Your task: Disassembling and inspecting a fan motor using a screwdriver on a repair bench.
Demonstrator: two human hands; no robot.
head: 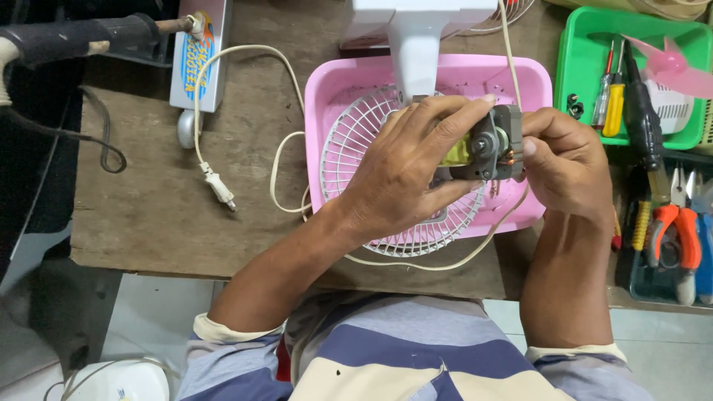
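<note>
A small grey fan motor (496, 145) with copper windings is held between both hands above a pink tray (334, 89). My left hand (405, 171) wraps the motor from the left, fingers across its top and front. My right hand (566, 160) pinches the motor's right side. A white wire fan guard (356, 141) lies in the tray under my hands. A white fan body (416, 37) stands at the tray's far edge.
A cream power cord with plug (220, 187) loops over the wooden bench. A green tray (587, 67) at right holds screwdrivers and a pink fan blade (676, 67). Pliers with orange handles (677, 238) lie at far right. A soldering tool (82, 37) sits top left.
</note>
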